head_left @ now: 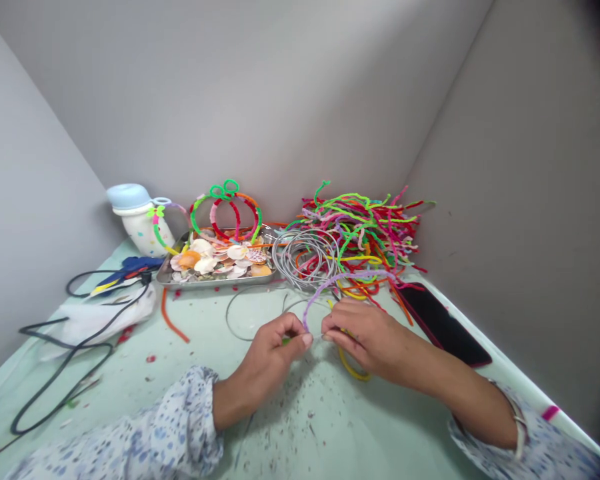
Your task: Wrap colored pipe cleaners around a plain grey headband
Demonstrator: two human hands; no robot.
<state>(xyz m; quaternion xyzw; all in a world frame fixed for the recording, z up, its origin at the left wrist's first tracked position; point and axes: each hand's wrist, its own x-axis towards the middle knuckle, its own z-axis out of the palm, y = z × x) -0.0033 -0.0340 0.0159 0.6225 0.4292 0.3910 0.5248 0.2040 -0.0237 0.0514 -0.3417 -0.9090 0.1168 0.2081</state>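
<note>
My left hand (283, 343) is closed in a pinch on the lower end of a fuzzy lilac pipe cleaner (347, 275). From there it arcs up and over to the right, toward the heap of pipe cleaners. Just to the right, my right hand (363, 333) is pinched too, its fingertips a short gap from the left ones. What sits in that pinch is too small to make out. A yellow pipe cleaner (351, 367) curves below the right hand, partly hidden by it. Behind both hands lies a coil of grey wire (307, 260), with a loose loop reaching the left hand.
A metal tray (215, 285) holds seashells, with decorated pipe-cleaner rings (236, 213) standing over it. Tangled pipe cleaners (365, 227) heap at the back. A phone (445, 327) lies right; a white bottle (143, 223), blue-handled tool (130, 270) and black cable (45, 393) lie left.
</note>
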